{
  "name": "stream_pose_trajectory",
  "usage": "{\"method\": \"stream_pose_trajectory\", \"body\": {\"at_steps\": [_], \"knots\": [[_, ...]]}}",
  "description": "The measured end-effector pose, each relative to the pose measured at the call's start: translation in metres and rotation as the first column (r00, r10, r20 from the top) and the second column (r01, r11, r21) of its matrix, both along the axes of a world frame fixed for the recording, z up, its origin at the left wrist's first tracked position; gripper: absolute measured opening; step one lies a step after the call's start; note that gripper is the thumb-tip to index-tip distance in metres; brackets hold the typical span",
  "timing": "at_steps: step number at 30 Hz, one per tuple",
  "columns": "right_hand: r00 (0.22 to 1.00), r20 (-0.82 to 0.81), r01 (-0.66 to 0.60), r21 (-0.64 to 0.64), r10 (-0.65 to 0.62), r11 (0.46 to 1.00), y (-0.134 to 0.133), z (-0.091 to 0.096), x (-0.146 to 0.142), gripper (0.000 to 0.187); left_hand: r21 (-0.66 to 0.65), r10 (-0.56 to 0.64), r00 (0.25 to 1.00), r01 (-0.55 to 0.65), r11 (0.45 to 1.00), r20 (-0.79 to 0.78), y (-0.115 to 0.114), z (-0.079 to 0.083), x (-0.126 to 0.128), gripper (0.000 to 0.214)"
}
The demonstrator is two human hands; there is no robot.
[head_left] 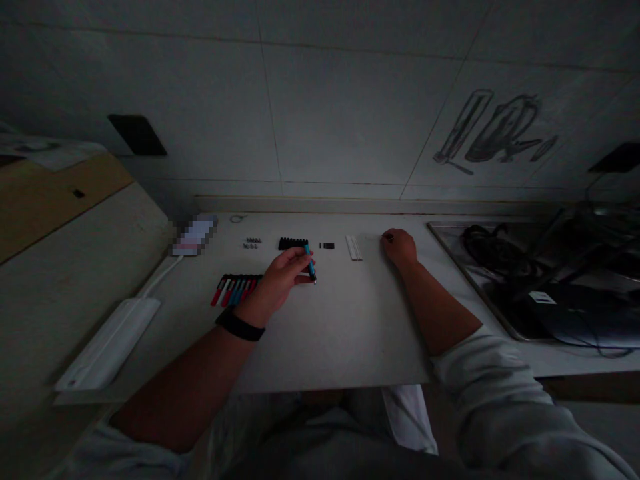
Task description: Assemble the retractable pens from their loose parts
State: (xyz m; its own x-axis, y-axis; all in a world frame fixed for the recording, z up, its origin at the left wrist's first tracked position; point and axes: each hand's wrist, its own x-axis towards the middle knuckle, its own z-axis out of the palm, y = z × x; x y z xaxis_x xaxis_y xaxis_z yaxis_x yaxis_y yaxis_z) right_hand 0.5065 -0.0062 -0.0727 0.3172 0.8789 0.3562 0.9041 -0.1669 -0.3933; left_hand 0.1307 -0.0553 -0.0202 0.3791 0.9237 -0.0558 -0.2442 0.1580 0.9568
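My left hand [283, 273] pinches a blue pen [310, 262] with its tip pointing down at the white countertop [350, 320]. A black band sits on that wrist. Just left of the hand lies a row of several red and blue pens [234, 289]. Behind it are a black row of caps [293, 243], a few small springs or screws [253, 243], a small black part [327, 245] and white refill tubes [354, 247]. My right hand [399, 245] rests further back on the counter, fingers curled closed; whether it holds anything is hidden.
A sink [525, 280] full of dark cables and a tray lies at the right. A white power strip [107, 343] and its cable lie at the left edge, a blurred phone-like item [194, 237] beyond it. A tiled wall stands behind.
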Motion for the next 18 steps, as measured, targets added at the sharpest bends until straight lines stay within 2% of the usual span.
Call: {"method": "stream_pose_trajectory", "body": {"at_steps": [4,8,13,18], "knots": [[0.998,-0.059,0.038,0.046,-0.035,0.998,-0.003,0.004,0.003,0.019,0.012,0.005,1.0,-0.005,1.0,-0.017,0.0,0.001,-0.001,0.041],[0.975,-0.218,0.073,0.151,-0.039,0.986,-0.007,0.011,0.002,0.017,0.055,0.018,0.999,-0.016,0.998,-0.049,0.001,0.001,-0.002,0.041],[0.881,-0.454,-0.023,0.239,0.133,0.971,-0.013,0.022,-0.018,0.019,0.144,0.041,0.99,-0.022,0.989,-0.133,0.003,-0.003,-0.001,0.039],[0.808,-0.504,-0.187,0.272,0.305,0.944,-0.022,0.028,-0.05,0.024,0.239,0.032,0.974,0.023,0.971,-0.226,0.003,-0.006,-0.001,0.035]]}}
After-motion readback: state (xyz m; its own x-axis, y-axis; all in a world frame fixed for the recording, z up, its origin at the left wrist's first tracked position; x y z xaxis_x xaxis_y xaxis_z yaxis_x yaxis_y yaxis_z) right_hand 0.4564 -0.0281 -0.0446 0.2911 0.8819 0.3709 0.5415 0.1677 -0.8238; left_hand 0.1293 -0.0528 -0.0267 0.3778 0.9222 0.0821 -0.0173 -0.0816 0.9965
